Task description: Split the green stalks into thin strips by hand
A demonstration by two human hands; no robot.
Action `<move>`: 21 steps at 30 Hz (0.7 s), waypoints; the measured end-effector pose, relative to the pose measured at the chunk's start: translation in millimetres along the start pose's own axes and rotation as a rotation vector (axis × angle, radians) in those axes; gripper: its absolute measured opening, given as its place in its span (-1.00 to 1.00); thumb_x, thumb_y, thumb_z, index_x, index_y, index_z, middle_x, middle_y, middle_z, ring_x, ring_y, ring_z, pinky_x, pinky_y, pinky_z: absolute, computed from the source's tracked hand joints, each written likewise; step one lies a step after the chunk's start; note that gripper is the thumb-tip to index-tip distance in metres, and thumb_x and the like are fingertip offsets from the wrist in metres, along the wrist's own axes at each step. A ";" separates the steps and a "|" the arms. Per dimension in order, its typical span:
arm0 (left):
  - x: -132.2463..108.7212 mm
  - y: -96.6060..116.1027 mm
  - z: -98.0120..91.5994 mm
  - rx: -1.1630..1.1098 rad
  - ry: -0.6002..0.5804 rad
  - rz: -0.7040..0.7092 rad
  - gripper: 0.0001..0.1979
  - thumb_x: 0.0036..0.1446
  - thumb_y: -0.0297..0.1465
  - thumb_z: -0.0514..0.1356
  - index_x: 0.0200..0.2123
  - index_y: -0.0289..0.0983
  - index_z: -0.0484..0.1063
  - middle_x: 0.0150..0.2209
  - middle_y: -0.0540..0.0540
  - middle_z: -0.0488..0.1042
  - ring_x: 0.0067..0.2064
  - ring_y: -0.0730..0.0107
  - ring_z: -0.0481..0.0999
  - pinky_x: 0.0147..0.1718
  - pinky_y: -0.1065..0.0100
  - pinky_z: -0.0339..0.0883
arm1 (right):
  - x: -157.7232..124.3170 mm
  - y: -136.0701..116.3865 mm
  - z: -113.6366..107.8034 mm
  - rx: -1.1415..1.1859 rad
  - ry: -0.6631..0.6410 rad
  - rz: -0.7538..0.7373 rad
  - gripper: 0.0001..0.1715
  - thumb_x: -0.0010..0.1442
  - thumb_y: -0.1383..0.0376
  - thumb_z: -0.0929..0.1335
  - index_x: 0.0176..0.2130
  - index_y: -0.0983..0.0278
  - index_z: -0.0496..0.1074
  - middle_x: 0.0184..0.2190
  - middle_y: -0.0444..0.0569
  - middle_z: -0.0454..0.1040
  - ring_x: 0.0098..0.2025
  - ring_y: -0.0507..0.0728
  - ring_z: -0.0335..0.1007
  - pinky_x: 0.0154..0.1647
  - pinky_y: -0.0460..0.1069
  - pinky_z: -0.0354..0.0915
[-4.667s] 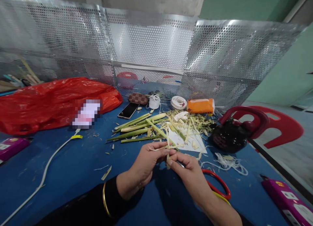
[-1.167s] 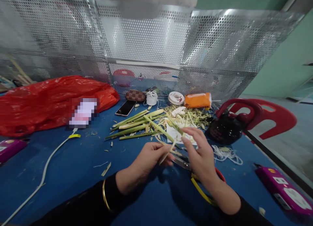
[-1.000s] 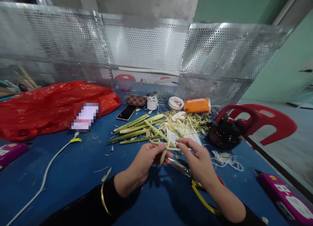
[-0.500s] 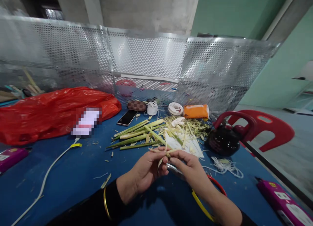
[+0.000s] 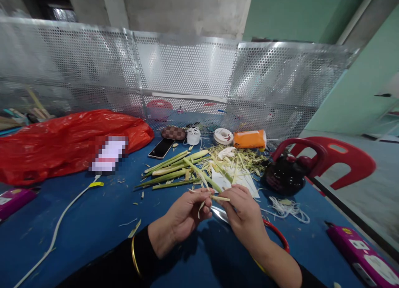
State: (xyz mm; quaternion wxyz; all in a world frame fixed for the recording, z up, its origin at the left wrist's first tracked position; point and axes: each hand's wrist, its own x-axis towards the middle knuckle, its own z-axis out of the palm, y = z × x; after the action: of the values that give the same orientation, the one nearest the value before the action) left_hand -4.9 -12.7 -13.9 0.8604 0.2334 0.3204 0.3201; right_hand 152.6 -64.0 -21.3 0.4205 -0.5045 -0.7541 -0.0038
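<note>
over the blue table, close to your chest, your left hand and right hand both pinch a thin pale leaf strip, fingertips closed narrow on it, above the scissors, whose red handle shows by your right wrist. green stalks lie just beyond. the purple box carries a label too small to read; the red bag has its label blurred.
</note>
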 end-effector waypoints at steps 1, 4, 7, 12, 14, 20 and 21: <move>-0.3 0.3 -0.2 0.012 -0.010 0.004 -0.85 -0.09 -0.62 0.24 -0.38 -0.36 0.43 -0.66 0.07 0.35 -0.66 0.62 0.31 -0.58 0.55 0.30 | -0.6 -0.1 0.2 -0.011 -0.015 -0.007 -0.79 0.26 0.41 0.25 -0.33 0.20 0.43 -0.45 -0.10 0.50 -0.35 0.12 0.41 0.00 0.12 0.18; -2.3 0.4 0.3 0.129 -0.040 0.047 -0.87 -0.02 -0.46 0.28 -0.34 -0.34 0.43 -0.66 0.08 0.34 -0.65 0.58 0.31 -0.57 0.51 0.32 | -1.4 -0.2 1.0 -0.028 -0.034 -0.013 -0.78 0.28 0.41 0.23 -0.30 0.19 0.41 -0.43 -0.11 0.50 -0.34 0.11 0.41 0.05 0.15 0.13; -4.0 0.0 1.6 0.306 -0.001 0.114 -0.76 0.01 -0.29 0.30 -0.31 -0.30 0.40 -0.63 0.07 0.38 -0.64 0.54 0.34 -0.59 0.47 0.31 | -0.8 0.0 1.2 -0.045 -0.035 -0.015 -0.81 0.26 0.40 0.25 -0.33 0.20 0.40 -0.46 -0.14 0.48 -0.37 0.08 0.40 0.08 0.15 0.10; -3.6 3.9 2.6 0.507 0.053 0.187 -0.69 -0.09 -0.30 0.36 -0.32 -0.31 0.37 -0.55 -0.01 0.48 -0.59 0.48 0.42 -0.55 0.43 0.34 | 0.8 1.6 -0.4 -0.006 -0.045 0.017 -0.87 0.24 0.40 0.30 -0.32 0.19 0.40 -0.43 -0.17 0.50 -0.34 0.06 0.41 0.07 0.12 0.09; -3.2 6.6 2.7 0.530 0.065 0.181 -0.69 -0.12 -0.33 0.37 -0.32 -0.32 0.38 -0.53 -0.03 0.51 -0.60 0.49 0.41 -0.54 0.42 0.35 | 0.8 2.2 -1.6 0.004 -0.050 0.025 -0.85 0.25 0.41 0.29 -0.31 0.18 0.41 -0.41 -0.15 0.52 -0.32 0.07 0.42 0.07 0.13 0.09; -2.9 6.2 2.7 0.537 0.091 0.187 -0.75 -0.18 -0.40 0.38 -0.38 -0.36 0.47 -0.55 -0.04 0.51 -0.62 0.54 0.37 -0.57 0.48 0.29 | 0.5 4.1 -0.5 0.087 -0.004 0.102 -0.81 0.24 0.38 0.28 -0.40 0.20 0.42 -0.47 -0.13 0.52 -0.38 0.09 0.42 0.02 0.13 0.18; -3.0 5.2 2.6 0.542 0.098 0.199 -0.75 -0.19 -0.41 0.38 -0.39 -0.37 0.48 -0.55 -0.05 0.51 -0.62 0.54 0.37 -0.57 0.48 0.28 | 0.6 4.9 0.5 0.111 0.000 0.134 -0.81 0.22 0.37 0.29 -0.42 0.20 0.43 -0.47 -0.12 0.53 -0.39 0.10 0.43 -0.03 0.11 0.22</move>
State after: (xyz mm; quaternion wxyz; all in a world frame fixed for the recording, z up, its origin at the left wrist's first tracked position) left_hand -6.9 -11.7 -7.7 0.7147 0.4692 0.4108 0.3166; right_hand 156.0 -60.9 -23.3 0.4473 -0.5298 -0.7175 0.0663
